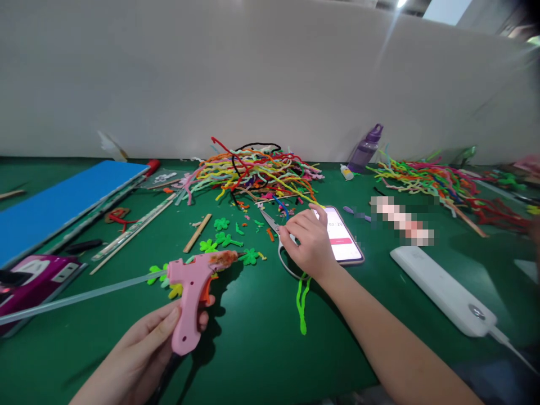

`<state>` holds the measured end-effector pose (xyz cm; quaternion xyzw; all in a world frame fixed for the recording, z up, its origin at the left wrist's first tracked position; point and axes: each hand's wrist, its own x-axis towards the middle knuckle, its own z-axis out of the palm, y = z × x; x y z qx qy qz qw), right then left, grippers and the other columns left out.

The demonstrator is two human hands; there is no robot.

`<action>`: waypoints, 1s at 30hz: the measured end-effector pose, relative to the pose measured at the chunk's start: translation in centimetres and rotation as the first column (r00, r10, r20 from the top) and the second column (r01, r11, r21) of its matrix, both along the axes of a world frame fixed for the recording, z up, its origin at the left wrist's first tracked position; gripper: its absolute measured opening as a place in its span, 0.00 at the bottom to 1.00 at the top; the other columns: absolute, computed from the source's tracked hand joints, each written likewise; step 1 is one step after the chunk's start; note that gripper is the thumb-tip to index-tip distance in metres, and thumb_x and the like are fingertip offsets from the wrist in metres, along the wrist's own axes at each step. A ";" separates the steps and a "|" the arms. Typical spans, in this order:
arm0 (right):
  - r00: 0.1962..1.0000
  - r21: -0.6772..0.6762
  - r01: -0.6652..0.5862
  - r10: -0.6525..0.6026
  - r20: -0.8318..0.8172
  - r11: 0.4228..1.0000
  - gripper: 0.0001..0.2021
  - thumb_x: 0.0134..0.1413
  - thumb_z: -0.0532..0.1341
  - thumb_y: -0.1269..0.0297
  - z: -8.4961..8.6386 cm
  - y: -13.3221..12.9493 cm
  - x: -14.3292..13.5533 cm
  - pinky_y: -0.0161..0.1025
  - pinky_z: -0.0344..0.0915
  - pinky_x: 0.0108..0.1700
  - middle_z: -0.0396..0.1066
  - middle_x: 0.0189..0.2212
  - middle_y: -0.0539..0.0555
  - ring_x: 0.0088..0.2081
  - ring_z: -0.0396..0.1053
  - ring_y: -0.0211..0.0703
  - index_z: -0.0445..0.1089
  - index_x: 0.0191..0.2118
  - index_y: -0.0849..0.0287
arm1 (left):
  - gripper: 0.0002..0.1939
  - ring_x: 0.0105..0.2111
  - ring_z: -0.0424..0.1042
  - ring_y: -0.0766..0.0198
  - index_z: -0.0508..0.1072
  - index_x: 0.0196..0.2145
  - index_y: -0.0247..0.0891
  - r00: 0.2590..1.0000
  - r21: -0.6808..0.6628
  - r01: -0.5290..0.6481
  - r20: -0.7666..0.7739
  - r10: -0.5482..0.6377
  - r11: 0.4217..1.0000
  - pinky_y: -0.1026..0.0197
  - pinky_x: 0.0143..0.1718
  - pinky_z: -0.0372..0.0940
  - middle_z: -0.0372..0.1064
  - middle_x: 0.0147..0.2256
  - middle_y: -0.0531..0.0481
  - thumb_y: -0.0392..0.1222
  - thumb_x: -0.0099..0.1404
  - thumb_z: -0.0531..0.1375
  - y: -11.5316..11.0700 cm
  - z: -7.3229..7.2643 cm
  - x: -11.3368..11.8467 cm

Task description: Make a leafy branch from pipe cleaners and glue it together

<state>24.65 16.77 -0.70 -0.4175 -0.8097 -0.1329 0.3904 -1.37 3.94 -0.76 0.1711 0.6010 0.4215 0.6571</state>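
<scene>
My left hand is wrapped round the handle of a pink glue gun, whose nozzle points right, close to a green pipe-cleaner flower. A long translucent glue stick sticks out of its back. My right hand is over the scissors with its fingers drawn together; what they hold, if anything, is hidden. Below that hand lies a bent light-green pipe cleaner. More green shapes lie near the gun. A lit phone is partly behind the right hand.
A heap of coloured pipe cleaners lies at the back, with another pile at the right. A purple bottle stands by the wall. A white device with a cable is at the right; a blue board is at the left.
</scene>
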 end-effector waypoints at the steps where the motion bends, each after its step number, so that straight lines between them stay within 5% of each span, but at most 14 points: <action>1: 1.000 -0.003 -0.003 0.003 0.000 1.000 0.13 0.59 0.56 0.65 0.0 0.0 0.0 0.47 0.50 0.58 0.70 0.26 0.47 0.35 0.65 0.38 0.66 0.24 0.57 | 0.27 0.33 0.72 0.60 0.80 0.30 0.39 1.000 0.005 0.005 0.001 -0.005 1.000 0.68 0.34 0.69 0.78 0.30 0.47 0.54 0.31 0.74 0.0 0.1 0.0; 30: 1.000 -0.035 -0.011 0.011 -0.003 0.999 0.12 0.59 0.55 0.65 -0.1 0.0 -0.2 0.47 0.49 0.58 0.70 0.26 0.47 0.34 0.65 0.38 0.66 0.24 0.57 | 0.25 0.29 0.70 0.62 0.81 0.30 0.37 0.999 0.015 0.016 0.028 -0.017 1.000 0.68 0.30 0.68 0.76 0.27 0.47 0.52 0.32 0.74 -0.1 0.5 0.7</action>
